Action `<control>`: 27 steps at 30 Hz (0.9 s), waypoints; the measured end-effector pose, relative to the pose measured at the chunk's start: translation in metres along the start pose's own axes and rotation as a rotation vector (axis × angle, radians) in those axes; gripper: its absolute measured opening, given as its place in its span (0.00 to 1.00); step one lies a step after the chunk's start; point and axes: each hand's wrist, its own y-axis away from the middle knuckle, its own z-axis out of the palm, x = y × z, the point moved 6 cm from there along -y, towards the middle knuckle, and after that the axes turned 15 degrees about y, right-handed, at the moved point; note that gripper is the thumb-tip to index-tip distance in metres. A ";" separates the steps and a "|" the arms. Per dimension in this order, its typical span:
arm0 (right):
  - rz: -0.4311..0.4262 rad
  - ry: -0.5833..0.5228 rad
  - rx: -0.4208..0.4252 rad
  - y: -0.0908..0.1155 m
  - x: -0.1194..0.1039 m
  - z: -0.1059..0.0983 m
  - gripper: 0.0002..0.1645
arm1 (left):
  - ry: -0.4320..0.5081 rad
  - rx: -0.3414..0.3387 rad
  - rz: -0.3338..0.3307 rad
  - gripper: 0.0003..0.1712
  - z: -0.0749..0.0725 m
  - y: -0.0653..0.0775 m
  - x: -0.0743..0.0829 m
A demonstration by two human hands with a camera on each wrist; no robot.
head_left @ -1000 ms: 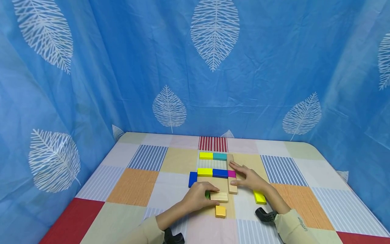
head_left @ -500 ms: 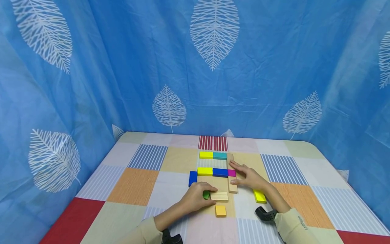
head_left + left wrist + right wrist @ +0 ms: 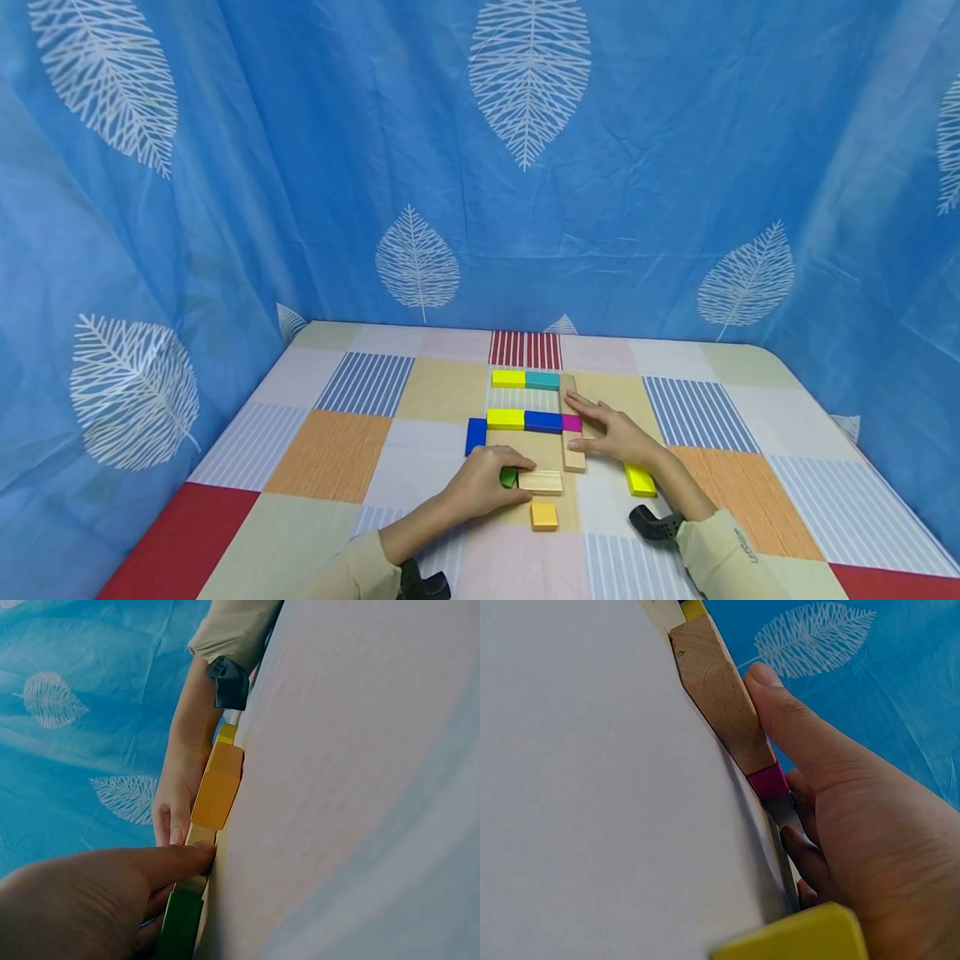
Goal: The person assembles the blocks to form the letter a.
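Checkered surface (image 3: 330, 454) bore blocks; the left hand (image 3: 480, 483) pinched the pale block (image 3: 540, 481), the right hand (image 3: 611, 437) lay flat along the long wooden block (image 3: 720, 694), whose contact only the wrist views revealed.

Right hand (image 3: 855, 825): fingers straight, laid flat along the long wooden block (image 3: 720, 697).
Magenta block (image 3: 767, 781): just against the wooden block, touching the fingers.
Yellow block (image 3: 795, 937): nearest the camera, beside the palm.
Bench (image 3: 592, 810): pale cloth.
Backdrop (image 3: 885, 667): blue, white leaf.
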 end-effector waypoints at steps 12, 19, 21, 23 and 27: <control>0.016 0.010 -0.005 -0.003 -0.001 -0.001 0.49 | 0.021 -0.029 0.017 0.24 -0.006 0.000 -0.002; -0.011 0.010 0.006 -0.003 -0.003 0.001 0.49 | 0.086 -0.071 0.036 0.30 -0.038 0.004 -0.009; 0.000 0.013 -0.001 -0.003 -0.002 0.002 0.49 | 0.096 -0.080 0.036 0.30 -0.046 0.007 -0.014; 0.012 0.013 -0.007 -0.003 -0.001 0.002 0.50 | 0.101 -0.097 0.044 0.29 -0.050 0.010 -0.017; 0.029 0.010 -0.010 -0.001 0.001 0.002 0.50 | 0.122 -0.132 0.067 0.27 -0.049 0.013 -0.021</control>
